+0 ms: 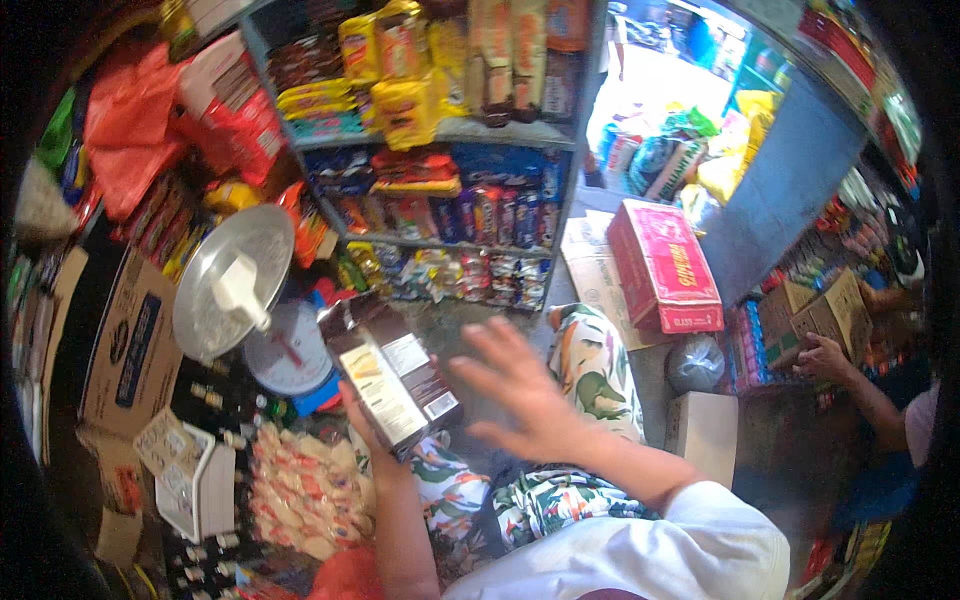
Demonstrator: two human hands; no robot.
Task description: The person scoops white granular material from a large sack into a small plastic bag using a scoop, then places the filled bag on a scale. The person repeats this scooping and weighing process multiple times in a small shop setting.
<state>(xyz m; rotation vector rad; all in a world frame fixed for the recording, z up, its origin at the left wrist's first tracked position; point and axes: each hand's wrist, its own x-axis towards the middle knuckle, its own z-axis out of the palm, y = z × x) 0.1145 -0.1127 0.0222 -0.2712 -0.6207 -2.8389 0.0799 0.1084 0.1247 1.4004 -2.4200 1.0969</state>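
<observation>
My left hand (364, 412) grips a dark brown package (428, 372) by its lower left side. Pale yellow and white printed panels and a barcode show on the package, and its top end looks dark and shiny. To the right of it, my right hand (530, 400) hangs in the air with its fingers spread, slightly blurred and holding nothing. Behind the package stands a dial scale (290, 350) with a round metal pan (190, 310); a white scoop (240, 288) lies in the pan.
Shelves (480, 132) of packaged snacks stand ahead. A red carton (665, 265) lies right of my patterned trousers. At the left are a brown carton (125, 345), a white plastic basket (215, 490) and bagged pale goods (305, 490). Far right, another person's hand (825, 358) touches an open cardboard box (845, 318).
</observation>
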